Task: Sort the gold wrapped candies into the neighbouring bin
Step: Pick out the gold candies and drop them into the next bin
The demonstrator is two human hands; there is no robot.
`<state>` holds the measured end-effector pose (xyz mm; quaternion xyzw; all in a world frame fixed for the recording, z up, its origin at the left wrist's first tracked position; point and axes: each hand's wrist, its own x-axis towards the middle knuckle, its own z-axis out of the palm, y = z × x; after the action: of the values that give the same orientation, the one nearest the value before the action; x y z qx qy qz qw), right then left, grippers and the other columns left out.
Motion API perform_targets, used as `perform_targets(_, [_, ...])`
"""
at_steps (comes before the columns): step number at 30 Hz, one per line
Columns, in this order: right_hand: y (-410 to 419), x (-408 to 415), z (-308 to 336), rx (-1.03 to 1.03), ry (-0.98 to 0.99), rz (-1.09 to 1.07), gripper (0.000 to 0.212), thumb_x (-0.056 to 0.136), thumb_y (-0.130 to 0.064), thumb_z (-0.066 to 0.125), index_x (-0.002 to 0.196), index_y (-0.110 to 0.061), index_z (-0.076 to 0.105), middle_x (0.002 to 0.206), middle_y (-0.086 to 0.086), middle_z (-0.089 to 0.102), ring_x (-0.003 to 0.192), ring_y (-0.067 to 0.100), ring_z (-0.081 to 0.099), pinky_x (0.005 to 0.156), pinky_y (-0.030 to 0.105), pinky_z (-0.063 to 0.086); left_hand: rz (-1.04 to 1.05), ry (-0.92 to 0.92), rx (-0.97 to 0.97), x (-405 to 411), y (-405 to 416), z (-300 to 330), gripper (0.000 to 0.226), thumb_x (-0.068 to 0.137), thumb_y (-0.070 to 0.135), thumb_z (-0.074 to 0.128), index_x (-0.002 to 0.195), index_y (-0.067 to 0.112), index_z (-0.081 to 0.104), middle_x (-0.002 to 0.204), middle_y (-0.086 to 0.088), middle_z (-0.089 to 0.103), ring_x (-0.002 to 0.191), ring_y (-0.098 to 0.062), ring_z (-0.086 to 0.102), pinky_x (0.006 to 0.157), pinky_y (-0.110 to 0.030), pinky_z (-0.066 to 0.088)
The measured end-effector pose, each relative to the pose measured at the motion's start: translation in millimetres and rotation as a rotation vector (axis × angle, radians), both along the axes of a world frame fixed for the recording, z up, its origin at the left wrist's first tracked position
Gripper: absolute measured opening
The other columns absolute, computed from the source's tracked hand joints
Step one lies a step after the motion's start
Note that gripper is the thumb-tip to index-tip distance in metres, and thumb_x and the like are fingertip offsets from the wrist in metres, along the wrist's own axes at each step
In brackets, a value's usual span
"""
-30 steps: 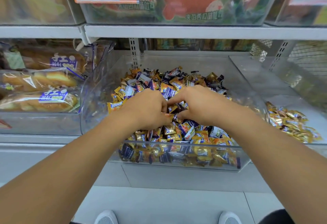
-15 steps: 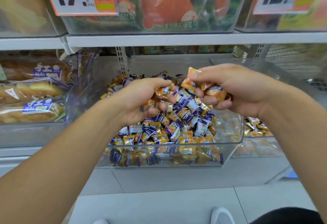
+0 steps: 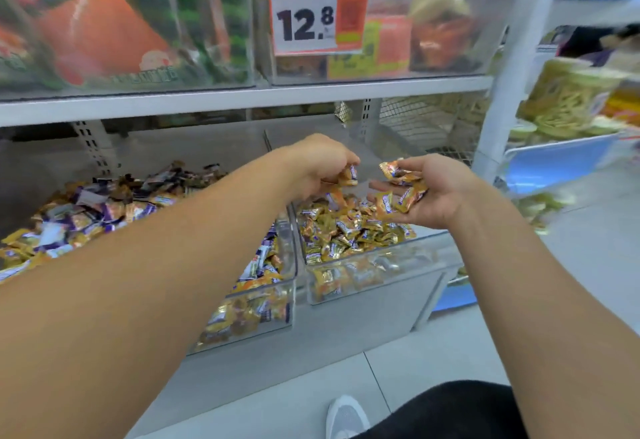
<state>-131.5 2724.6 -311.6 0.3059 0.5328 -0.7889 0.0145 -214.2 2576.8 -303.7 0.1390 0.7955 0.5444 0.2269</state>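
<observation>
Now over the neighbouring bin [image 3: 374, 286], moved from the mixed bin [image 3: 263, 303]: left hand [image 3: 322, 165] pinching gold candies [image 3: 349, 175], right hand [image 3: 429, 192] cupping more, palm up.

Bare forearms [image 3: 145, 286], white shoe [image 3: 346, 416], black trousers [image 3: 450, 411]

The left forearm [image 3: 145, 265] is covering much of the mixed-candy bin [image 3: 273, 307], hiding the candies beneath it, and is running off the lower left edge. The left hand [image 3: 322, 165] is turning its back to the camera, so its fingertips and most of what it is pinching are staying hidden. Above both hands, the packets [image 3: 104, 30] in the upper bins are blurring past reading. Right of the right hand [image 3: 433, 192], the neighbouring shelf goods [image 3: 568, 95] are smearing into indistinct shapes.
</observation>
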Motion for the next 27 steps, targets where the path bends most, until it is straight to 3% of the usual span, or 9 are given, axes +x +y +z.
perform_targets(6, [2, -7, -3, 0.287, -0.010, 0.065, 0.015, 0.096, -0.019, 0.052, 0.102, -0.012, 0.064, 0.102, 0.014, 0.071, 0.091, 0.032, 0.070, 0.096, 0.041, 0.048, -0.109, 0.313, -0.108, 2, -13, 5, 0.021, 0.101, 0.010, 0.051, 0.111, 0.007, 0.070, 0.097, -0.005, 0.073, 0.096, -0.017, 0.069, 0.090, -0.028, 0.055])
perform_targets(10, [-17, -14, -6, 0.944, -0.047, 0.081, 0.024, 0.090, -0.012, 0.057, 0.110, -0.008, 0.070, 0.110, 0.015, 0.068, 0.103, 0.032, 0.063, 0.089, 0.038, 0.050, -0.122, 0.727, -0.284, 26, -75, 10, 0.015, 0.098, 0.025, 0.058, 0.103, 0.026, 0.073, 0.094, 0.011, 0.073, 0.087, -0.002, 0.065, 0.075, -0.020, 0.050])
perform_targets(14, [-94, 6, 17, 1.337, 0.478, 0.183, 0.019, 0.089, -0.017, 0.059, 0.092, -0.021, 0.077, 0.086, -0.010, 0.074, 0.082, 0.004, 0.068, 0.081, 0.021, 0.055, -0.045, 0.847, -0.272, 46, -169, -13, 0.013, 0.090, 0.036, 0.069, 0.097, 0.027, 0.074, 0.089, 0.021, 0.069, 0.083, 0.011, 0.061, 0.075, -0.010, 0.046])
perform_targets(16, [-140, 13, 26, 1.302, 0.643, 0.385, 0.027, 0.092, -0.027, 0.056, 0.082, -0.011, 0.075, 0.072, -0.001, 0.072, 0.070, 0.015, 0.069, 0.073, 0.037, 0.059, -0.139, 0.746, -0.409, 44, -209, -27, 0.031, 0.086, 0.061, 0.062, 0.101, 0.036, 0.073, 0.101, 0.024, 0.069, 0.099, 0.009, 0.060, 0.092, -0.024, 0.048])
perform_targets(18, [-178, 16, 27, 1.290, 0.509, 0.684, 0.046, 0.101, -0.040, 0.043, 0.077, -0.013, 0.072, 0.078, 0.014, 0.070, 0.073, 0.032, 0.068, 0.073, 0.047, 0.058, -0.347, 0.633, -0.597, 41, -231, -40, 0.052, 0.080, 0.080, 0.049, 0.109, 0.043, 0.070, 0.112, 0.026, 0.065, 0.108, 0.004, 0.058, 0.098, -0.033, 0.047])
perform_targets(21, [-208, 9, 17, 1.497, 0.086, 1.091, 0.041, 0.109, -0.037, 0.019, 0.075, -0.049, 0.040, 0.086, 0.016, 0.055, 0.110, 0.038, 0.061, 0.090, 0.033, 0.048, -0.479, 0.603, -0.700, 38, -247, -48, 0.056, 0.078, 0.074, 0.052, 0.122, 0.041, 0.065, 0.122, 0.023, 0.060, 0.114, 0.001, 0.054, 0.102, -0.032, 0.045])
perform_targets(23, [-216, 2, 4, 1.427, -0.146, 1.151, 0.039, 0.106, -0.052, 0.015, 0.126, -0.052, 0.048, 0.128, 0.020, 0.055, 0.137, 0.032, 0.043, 0.105, 0.034, 0.035, -0.489, 0.579, -0.710, 35, -261, -50, 0.052, 0.076, 0.069, 0.057, 0.122, 0.044, 0.062, 0.122, 0.024, 0.058, 0.113, -0.001, 0.055, 0.100, -0.034, 0.046])
perform_targets(24, [-217, -3, -3, 1.351, -0.217, 1.176, 0.061, 0.100, -0.065, 0.012, 0.148, -0.038, 0.039, 0.152, 0.014, 0.041, 0.144, 0.028, 0.034, 0.112, 0.037, 0.029, -0.491, 0.566, -0.720, 34, -268, -51, 0.052, 0.076, 0.072, 0.055, 0.120, 0.046, 0.061, 0.121, 0.025, 0.058, 0.112, -0.002, 0.056, 0.098, -0.035, 0.047])
perform_targets(27, [-226, -11, -19, 1.141, -0.282, 1.176, 0.083, 0.088, -0.080, 0.005, 0.156, -0.035, 0.022, 0.165, -0.003, 0.017, 0.151, 0.021, 0.020, 0.117, 0.043, 0.022, -0.453, 0.425, -0.623, 33, -284, -54, 0.068, 0.078, 0.084, 0.033, 0.122, 0.042, 0.061, 0.124, 0.022, 0.058, 0.117, -0.003, 0.055, 0.104, -0.036, 0.044])
